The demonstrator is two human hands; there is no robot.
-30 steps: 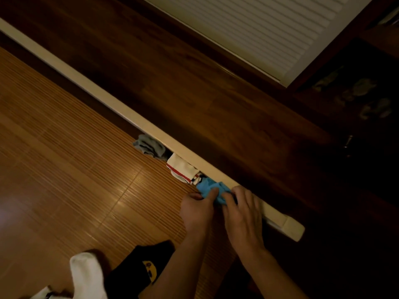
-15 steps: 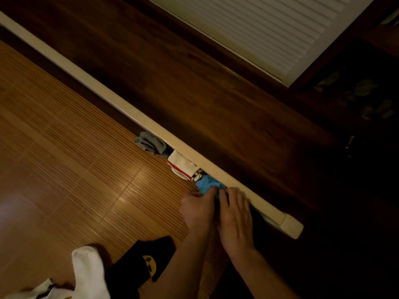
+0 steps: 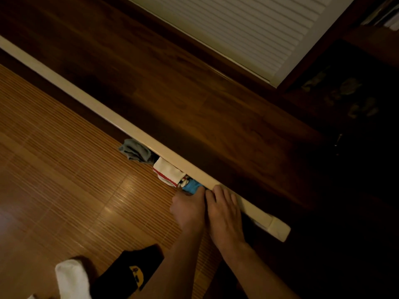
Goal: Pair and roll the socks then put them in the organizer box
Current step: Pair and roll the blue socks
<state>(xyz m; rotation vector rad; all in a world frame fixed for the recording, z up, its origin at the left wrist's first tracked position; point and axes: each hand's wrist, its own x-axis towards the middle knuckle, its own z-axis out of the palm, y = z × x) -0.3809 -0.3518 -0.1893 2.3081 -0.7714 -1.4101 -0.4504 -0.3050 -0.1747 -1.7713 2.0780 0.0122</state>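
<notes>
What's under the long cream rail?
Visible: grey sock roll, white red-striped sock roll, blue sock roll gripped by the left hand, right hand alongside. The long cream rail covers their far sides.

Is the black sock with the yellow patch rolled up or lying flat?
Lying flat, not rolled: the black sock is spread out on the mat beside a white sock, its yellow patch showing.

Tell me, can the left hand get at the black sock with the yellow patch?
Probably yes: the black sock lies uncovered on the mat beside the left forearm; the left hand must first leave the blue sock.
</notes>
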